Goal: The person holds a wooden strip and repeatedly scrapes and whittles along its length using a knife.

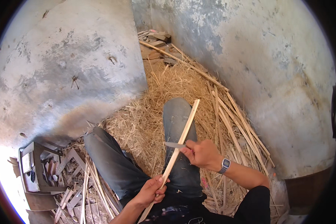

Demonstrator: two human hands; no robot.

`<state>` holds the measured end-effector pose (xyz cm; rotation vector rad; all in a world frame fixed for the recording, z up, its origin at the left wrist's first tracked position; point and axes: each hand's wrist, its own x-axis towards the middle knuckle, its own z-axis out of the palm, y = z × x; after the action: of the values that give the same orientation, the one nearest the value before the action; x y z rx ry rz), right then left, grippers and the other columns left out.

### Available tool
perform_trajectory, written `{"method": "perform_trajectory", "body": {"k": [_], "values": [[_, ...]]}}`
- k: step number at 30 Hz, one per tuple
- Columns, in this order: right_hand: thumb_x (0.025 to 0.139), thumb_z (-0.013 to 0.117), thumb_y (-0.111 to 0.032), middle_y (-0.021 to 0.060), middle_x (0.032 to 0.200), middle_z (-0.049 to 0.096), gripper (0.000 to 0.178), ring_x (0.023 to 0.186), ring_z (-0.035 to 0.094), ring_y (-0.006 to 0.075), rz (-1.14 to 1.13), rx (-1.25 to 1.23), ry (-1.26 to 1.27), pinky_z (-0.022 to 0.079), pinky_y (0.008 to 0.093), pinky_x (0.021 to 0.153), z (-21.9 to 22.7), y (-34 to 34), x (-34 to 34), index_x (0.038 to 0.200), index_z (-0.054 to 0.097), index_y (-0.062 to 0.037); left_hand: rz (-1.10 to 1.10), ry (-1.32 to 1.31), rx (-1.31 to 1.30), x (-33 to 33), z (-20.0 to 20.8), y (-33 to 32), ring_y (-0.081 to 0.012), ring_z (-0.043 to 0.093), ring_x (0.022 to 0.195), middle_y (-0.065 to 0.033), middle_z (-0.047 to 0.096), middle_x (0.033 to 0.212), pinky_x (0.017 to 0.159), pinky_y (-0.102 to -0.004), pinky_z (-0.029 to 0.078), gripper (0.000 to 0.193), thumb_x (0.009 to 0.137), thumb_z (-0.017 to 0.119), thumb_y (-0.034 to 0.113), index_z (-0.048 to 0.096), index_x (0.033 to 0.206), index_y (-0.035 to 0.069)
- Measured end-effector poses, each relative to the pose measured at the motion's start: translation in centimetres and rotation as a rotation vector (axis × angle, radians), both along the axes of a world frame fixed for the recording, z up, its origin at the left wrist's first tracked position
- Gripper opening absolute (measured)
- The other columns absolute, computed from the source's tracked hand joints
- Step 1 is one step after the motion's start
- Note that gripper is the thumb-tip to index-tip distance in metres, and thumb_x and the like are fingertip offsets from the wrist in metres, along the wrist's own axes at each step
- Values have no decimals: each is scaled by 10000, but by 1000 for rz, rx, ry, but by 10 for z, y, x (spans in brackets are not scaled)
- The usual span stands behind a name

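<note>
A long, pale strip of split wood or bamboo (pixel 189 122) slants up from my lap across my right thigh. My left hand (pixel 153 191) is closed around its lower part. My right hand (pixel 202 154), with a watch (pixel 225 165) on the wrist, grips a knife (pixel 174 145). The knife's grey blade lies across the strip about midway up, pointing left. The handle is hidden inside my fist. Both my knees, in worn grey-blue trousers (pixel 112 156), are spread apart on either side of a heap of shavings.
Straw-like shavings (pixel 138 130) cover the floor. More long strips (pixel 242 127) lean along the stained right wall (pixel 272 74). A second wall (pixel 71 67) rises at left. A wooden frame (pixel 37 168) and offcuts (pixel 71 168) lie lower left; bricks or blocks (pixel 158 37) are piled at the back.
</note>
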<state>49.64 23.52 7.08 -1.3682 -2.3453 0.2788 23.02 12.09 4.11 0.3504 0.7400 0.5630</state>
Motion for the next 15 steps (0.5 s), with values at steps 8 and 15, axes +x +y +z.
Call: {"method": "perform_trajectory", "body": {"k": [8,15], "values": [[1057,554,-537,163,531,573,541,465,606,382,-162,45,5,466,470,442,-6,55,31,761,660,-96,4,43,20,0,3,-2,-75,297,463,27,352,679,438,-248,270,334,1168,405,365,530,1256,68],[1059,554,-520,162,537,573,525,487,625,379,63,-32,-95,471,473,428,-7,-5,-2,754,626,-98,16,64,26,0,4,-4,-74,301,462,27,357,677,438,-249,289,330,1172,394,349,536,1261,65]]}}
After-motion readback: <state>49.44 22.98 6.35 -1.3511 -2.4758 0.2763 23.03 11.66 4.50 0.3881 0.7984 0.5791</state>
